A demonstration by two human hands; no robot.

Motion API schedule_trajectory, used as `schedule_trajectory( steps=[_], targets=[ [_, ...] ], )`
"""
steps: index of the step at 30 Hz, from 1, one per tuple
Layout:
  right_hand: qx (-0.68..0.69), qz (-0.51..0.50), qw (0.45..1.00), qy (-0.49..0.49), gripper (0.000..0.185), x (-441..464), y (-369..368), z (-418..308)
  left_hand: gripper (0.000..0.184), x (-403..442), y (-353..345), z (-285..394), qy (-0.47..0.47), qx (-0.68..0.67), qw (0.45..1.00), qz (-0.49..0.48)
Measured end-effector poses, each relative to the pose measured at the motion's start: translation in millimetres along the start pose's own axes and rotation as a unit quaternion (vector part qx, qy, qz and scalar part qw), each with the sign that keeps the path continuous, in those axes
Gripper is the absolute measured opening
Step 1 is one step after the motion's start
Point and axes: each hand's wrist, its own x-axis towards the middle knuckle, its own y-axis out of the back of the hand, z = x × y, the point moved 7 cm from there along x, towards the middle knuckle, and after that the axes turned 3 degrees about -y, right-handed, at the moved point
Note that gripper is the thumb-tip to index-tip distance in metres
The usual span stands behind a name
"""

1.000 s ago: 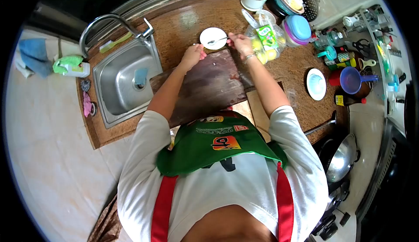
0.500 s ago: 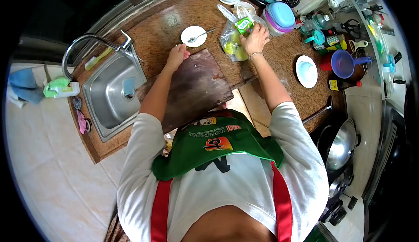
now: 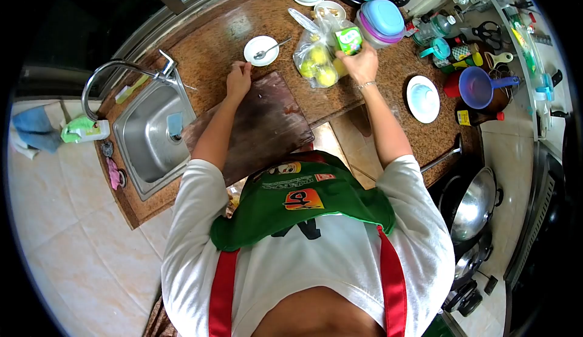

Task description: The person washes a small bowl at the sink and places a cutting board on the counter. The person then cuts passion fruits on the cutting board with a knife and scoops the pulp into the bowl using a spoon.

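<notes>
Brown worktop (image 3: pixel 209 48) with metal sink (image 3: pixel 149 151). Arms reach forward: right hand (image 3: pixel 362 65), fingers clamped on a green box (image 3: pixel 348 40); left hand (image 3: pixel 238 80) at a saucer (image 3: pixel 251 44), fingers unclear.

Steel sink (image 3: pixel 144 158), curved faucet (image 3: pixel 117 62) beside it, blue cloth (image 3: pixel 35 127), purple dipper (image 3: pixel 477 88)

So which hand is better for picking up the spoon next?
Probably the left hand: it's at the edge of the white dish where the spoon lies. The right hand is farther away and busy holding the green box.
</notes>
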Motion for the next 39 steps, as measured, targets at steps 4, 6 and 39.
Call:
schedule_trajectory(
  steps=[4, 6, 39],
  targets=[
    [-0.044, 0.003, 0.997, -0.067, 0.057, -10.4, 35.1, 47.9, 0.034, -28.8, 39.8, 71.2, -0.070, 0.017, 0.983, 0.169],
    [-0.072, -0.034, 0.990, -0.117, 0.057, -15.0, 41.1, 80.9, 0.029, -26.1, 26.1, 97.1, -0.161, 0.021, 0.973, 0.165],
    [0.327, -0.144, 0.908, -0.221, 0.030, 40.3, 0.7, 158.8, 0.014, -101.2, -18.2, 164.8, -0.235, -0.036, 0.971, -0.002]
  ],
)
